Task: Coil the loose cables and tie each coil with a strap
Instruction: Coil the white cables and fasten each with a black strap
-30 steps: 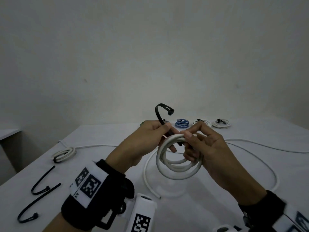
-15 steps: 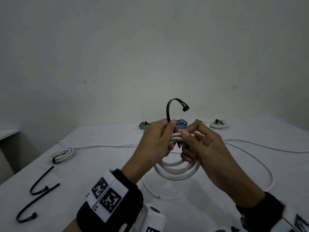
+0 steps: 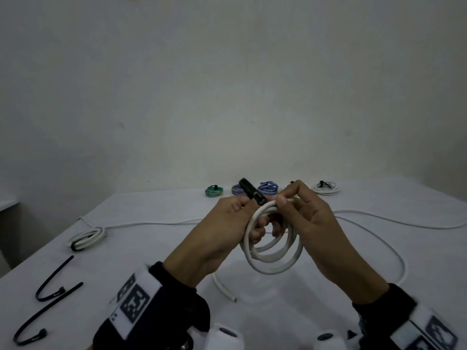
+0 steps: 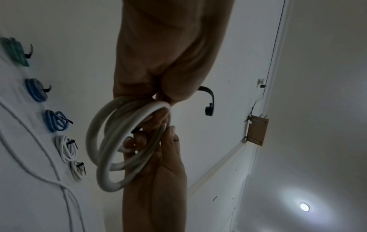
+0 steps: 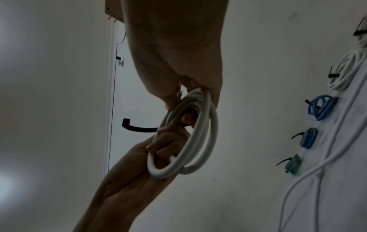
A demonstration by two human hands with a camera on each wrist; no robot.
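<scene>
We hold white cable coil (image 3: 271, 245) above table (image 3: 156, 258): right hand (image 3: 307, 218) pinches coil top, left hand (image 3: 227, 224) grips coil and black strap (image 3: 251, 192). Strap head juts up. Spare straps (image 3: 48, 294) lie far left.

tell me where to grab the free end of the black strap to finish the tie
Pinch the strap just behind its blocky head, coming from above the white coil. That end arcs up clear of both hands, while the tail is buried among the fingers inside the coil.
</scene>
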